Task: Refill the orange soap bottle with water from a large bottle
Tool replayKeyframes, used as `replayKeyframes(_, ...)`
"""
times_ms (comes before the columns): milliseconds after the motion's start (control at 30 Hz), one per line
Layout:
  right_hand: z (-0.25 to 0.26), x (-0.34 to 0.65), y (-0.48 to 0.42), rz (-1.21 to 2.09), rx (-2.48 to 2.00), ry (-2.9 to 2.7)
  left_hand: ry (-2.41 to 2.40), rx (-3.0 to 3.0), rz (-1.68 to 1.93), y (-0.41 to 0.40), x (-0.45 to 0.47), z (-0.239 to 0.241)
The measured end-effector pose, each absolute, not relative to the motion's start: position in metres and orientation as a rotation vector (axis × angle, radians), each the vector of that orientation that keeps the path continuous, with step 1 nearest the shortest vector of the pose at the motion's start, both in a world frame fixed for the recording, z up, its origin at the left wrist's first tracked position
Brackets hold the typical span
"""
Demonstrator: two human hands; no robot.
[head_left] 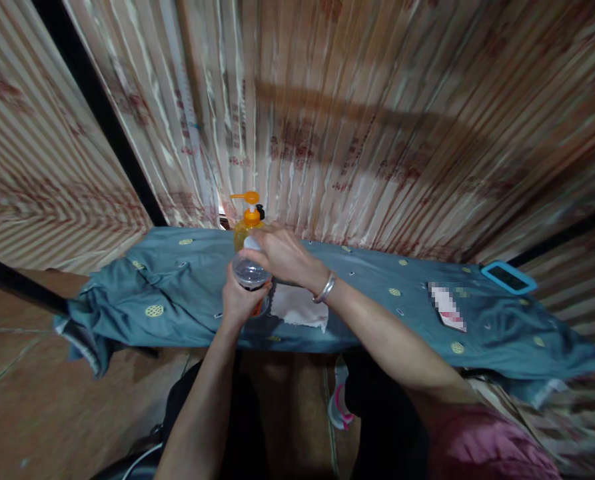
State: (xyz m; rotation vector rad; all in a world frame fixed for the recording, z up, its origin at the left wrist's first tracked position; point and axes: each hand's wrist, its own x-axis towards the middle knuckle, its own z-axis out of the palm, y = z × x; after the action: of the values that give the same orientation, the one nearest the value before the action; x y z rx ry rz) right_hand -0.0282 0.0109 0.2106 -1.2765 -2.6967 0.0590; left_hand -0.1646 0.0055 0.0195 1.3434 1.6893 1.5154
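Observation:
My left hand [240, 300] is closed around a clear plastic cup [250, 272], which stands low over the cloth-covered table. Something orange and black shows at the lower part of the cup, partly behind my fingers. Over the cup's rim, my right hand [282, 255] pinches a small white piece [250, 244]; its material I cannot make out. Directly behind the hands is a yellow bottle [240, 235] with an orange pump head [252, 198], its lower part hidden. A white sheet with a ragged edge [300, 307] lies under my right wrist.
A teal patterned cloth [367, 320] covers the narrow table. Toward the right lie a blurred flat item [447, 307] and a blue-framed, dark-faced object [508, 277]. A pleated curtain [327, 133] hangs just behind, with dark poles [102, 113] at the sides.

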Motion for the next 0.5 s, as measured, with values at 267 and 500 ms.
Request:
replayKeyframes(267, 0.2113, -0.024, 0.012, 0.227, -1.225, -2.684, 1.683, 1.341, 1.515, 0.0051, -0.1648, 0.0169)
replayKeyframes(500, 0.2093, -0.0243, 0.0081, 0.127, -1.293, -2.642, 1.647, 1.354, 1.52, 0.0045, -0.1644, 0.0175)
